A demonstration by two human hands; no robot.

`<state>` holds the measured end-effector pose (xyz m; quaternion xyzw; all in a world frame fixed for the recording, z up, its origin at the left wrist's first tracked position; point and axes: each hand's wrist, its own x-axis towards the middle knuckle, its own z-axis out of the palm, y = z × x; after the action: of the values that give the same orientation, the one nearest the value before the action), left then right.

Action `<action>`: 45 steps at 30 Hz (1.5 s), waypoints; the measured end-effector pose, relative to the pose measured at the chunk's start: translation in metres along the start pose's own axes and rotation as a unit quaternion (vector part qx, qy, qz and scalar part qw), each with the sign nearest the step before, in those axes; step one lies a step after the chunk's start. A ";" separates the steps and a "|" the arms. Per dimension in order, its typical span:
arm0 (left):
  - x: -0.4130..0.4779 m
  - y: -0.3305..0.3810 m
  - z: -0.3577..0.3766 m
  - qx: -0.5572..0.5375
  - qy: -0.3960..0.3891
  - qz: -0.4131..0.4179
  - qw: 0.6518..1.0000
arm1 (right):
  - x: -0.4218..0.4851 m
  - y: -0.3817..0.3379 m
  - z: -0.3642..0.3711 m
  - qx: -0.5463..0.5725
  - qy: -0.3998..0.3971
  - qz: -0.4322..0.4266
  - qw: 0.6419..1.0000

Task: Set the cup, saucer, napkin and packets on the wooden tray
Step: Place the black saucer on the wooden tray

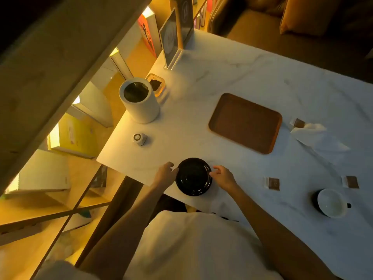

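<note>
The fingers [175,169] of the left hand [164,174] are curled against the left rim of the black saucer [193,176], and the fingers [214,173] of the right hand [224,177] are pressed to its right rim, so that the saucer is pinched between the two hands. Whether the saucer has been raised from the surface or lies flat on it cannot be told. The saucer is found near the front edge of the white marbled counter [232,77], close to its left corner.

Beyond the saucer, toward the middle of the counter, the wooden tray [245,123] is seen, bare and well apart from the hands. Just past the tray's right end a crumpled white napkin [316,136] is spread out, with one brown packet [298,123] at its far corner. Two more brown packets [272,183] [351,181] are laid to the right of the right hand, apart from each other. The cup [330,203], white inside and dark outside, is stood upright near the front right, just in front of the further packet.

At the counter's left side a white cylindrical container [141,103] is placed, with a small amber dish [156,84] just behind it and a small white round device [139,138] in front of it. A clear sign stand [171,41] is set at the far left corner.
</note>
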<state>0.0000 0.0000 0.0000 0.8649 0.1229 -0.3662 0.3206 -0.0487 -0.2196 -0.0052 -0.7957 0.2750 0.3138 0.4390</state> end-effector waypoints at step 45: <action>-0.021 0.120 0.043 -0.242 -0.046 0.045 0.968 | -0.034 0.038 -0.109 0.362 0.060 -0.036 0.930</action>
<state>0.0148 -0.1186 0.0480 0.7481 0.1543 -0.3502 0.5421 -0.0703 -0.3268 0.0456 -0.6096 0.3669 0.1294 0.6907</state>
